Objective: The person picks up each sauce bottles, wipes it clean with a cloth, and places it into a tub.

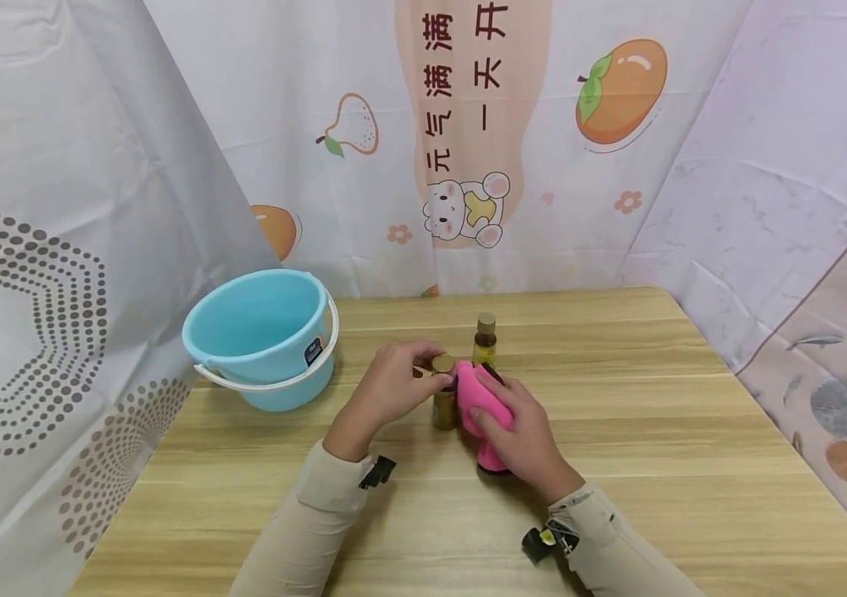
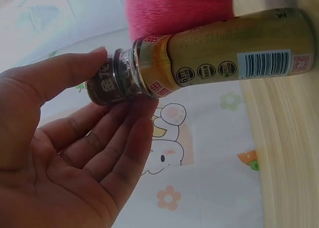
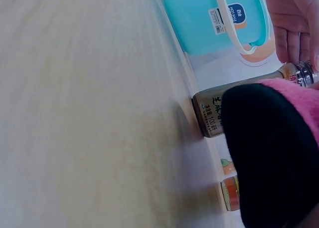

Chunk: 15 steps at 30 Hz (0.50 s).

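My left hand pinches the brown cap of a small sesame oil bottle between thumb and fingers. The bottle has a gold-brown label with a barcode and stands upright on the table. In my right hand is a fuzzy pink plush item with a flat, rounded black side. Its pink part lies right against the bottle's side, overlapping it in the right wrist view. Just behind my right hand stands a second small bottle with a gold cap and yellow label, its lower part hidden.
A light blue bucket with a white handle stands on the left of the wooden table. Printed curtains hang along the table's back edge and both sides.
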Tool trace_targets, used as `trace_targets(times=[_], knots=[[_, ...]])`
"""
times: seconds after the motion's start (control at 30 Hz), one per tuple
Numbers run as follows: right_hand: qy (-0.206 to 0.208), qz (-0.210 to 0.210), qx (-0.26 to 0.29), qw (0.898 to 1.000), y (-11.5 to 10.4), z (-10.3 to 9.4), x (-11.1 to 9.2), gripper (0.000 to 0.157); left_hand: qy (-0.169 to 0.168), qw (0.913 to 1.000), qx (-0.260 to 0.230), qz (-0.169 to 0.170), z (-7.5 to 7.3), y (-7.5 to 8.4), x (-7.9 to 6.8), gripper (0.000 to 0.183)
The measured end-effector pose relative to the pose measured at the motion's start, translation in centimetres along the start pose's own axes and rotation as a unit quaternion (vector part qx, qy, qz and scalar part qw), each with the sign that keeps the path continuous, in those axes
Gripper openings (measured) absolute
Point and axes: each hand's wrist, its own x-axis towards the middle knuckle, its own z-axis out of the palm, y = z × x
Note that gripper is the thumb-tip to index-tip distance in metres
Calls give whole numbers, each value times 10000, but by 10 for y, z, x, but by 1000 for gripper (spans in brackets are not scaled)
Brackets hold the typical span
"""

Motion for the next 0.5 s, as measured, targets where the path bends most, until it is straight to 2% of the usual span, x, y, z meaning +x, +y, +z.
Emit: trace_targets(times=[0.2,0.27,0.43,0.5], knots=[[243,-290,370,9986,1,0,0,55,-51,9999,-127,97,1,0,1,36],[288,-295,424,9983,-5,-1,0,55,-69,9998,-140,95,1,0,1,36],[196,-237,461,9985,-8,-2,0,57,-103,9998,-47,142,2,-3,2,37],[130,-234,464,9986,-2,-2,0,56,-109,9998,24,172,2,-4,2,37]])
